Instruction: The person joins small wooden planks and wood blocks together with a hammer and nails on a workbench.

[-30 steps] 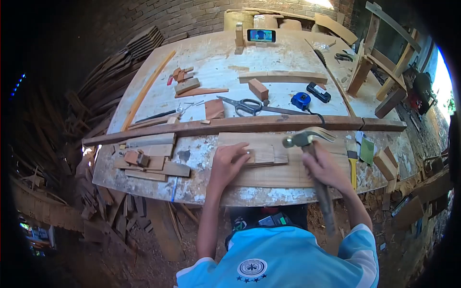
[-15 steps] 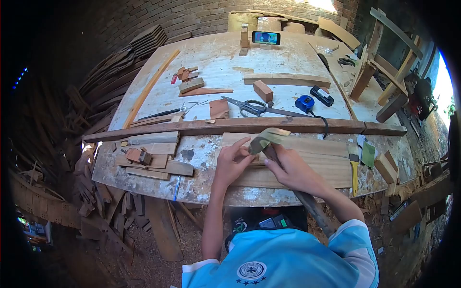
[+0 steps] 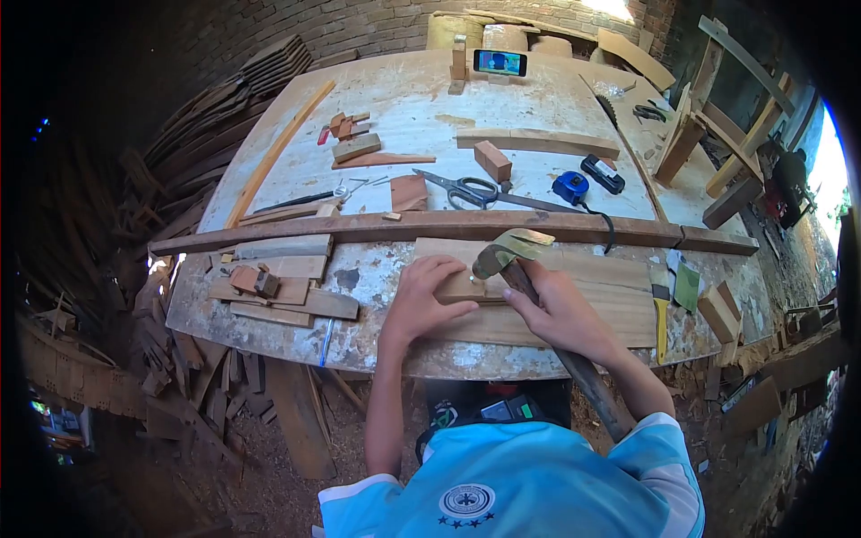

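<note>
My right hand [image 3: 563, 312] is closed around the handle of a claw hammer [image 3: 505, 255], near its head. The handle runs back under my forearm toward my right sleeve. The hammer head hangs just above a small wood block [image 3: 460, 288], which lies on a wide plank [image 3: 610, 285]. On the block, below the hammer head, is a tiny bright spot, too small to name. My left hand [image 3: 421, 300] lies at the block's left end, thumb and fingers spread apart, gripping nothing.
A long wooden bar [image 3: 404, 229] crosses the table behind the plank. Beyond it lie scissors [image 3: 471, 192], a blue tape measure [image 3: 570, 186] and a phone [image 3: 500, 63]. Wood offcuts [image 3: 296, 291] sit left; a yellow-handled brush [image 3: 661, 327] lies right.
My left hand has moved from beside the hammer head down onto the wood, its fingers opening. The hammer head has shifted slightly right, uncovering the block and bright spot.
</note>
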The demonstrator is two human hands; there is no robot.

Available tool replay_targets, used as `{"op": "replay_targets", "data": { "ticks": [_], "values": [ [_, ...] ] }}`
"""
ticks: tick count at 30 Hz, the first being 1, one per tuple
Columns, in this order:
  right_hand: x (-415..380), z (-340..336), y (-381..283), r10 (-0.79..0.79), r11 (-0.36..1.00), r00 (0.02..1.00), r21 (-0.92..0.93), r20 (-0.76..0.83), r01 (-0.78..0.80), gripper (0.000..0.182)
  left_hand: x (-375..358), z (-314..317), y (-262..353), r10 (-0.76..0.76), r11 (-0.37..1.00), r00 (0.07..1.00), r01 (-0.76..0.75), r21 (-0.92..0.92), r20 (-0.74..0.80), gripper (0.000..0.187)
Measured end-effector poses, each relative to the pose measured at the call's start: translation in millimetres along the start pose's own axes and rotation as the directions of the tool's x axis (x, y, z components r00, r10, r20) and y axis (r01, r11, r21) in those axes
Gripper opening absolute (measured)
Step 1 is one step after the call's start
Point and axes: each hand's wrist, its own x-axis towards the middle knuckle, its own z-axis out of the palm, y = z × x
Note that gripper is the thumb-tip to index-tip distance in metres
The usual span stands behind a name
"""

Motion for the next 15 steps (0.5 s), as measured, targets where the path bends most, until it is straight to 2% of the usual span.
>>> {"op": "replay_targets", "data": {
  "ticks": [4,7,10,13,15],
  "values": [
    [2,-3,-4,0.043,0.999,0.998,-0.021,0.051,-0.042,0.029,1,7,-4,-0.129,0.986,0.991,0.124,-0.109,-0.033,0.047],
    [4,-8,-17,-0.003,0.999,0.999,0.047,-0.035,0.004,0.029,0,9,-2,-0.133,0.987,0.989,0.126,-0.098,-0.069,0.045],
    [5,-2,-18,-0.086,0.996,0.989,0.009,-0.124,0.088,0.028,0,9,-1,-0.126,0.989,0.989,0.119,-0.084,-0.076,0.045],
    [9,10,0,-0.013,0.99,0.997,-0.142,0.075,0.024,0.028,0,11,-5,-0.123,0.987,0.99,0.115,-0.111,-0.072,0.045],
    [12,7,0,-0.025,0.979,0.988,-0.195,0.149,0.055,0.029,-2,13,-5,-0.134,0.987,0.989,0.128,-0.097,-0.062,0.045]
  ]
}}
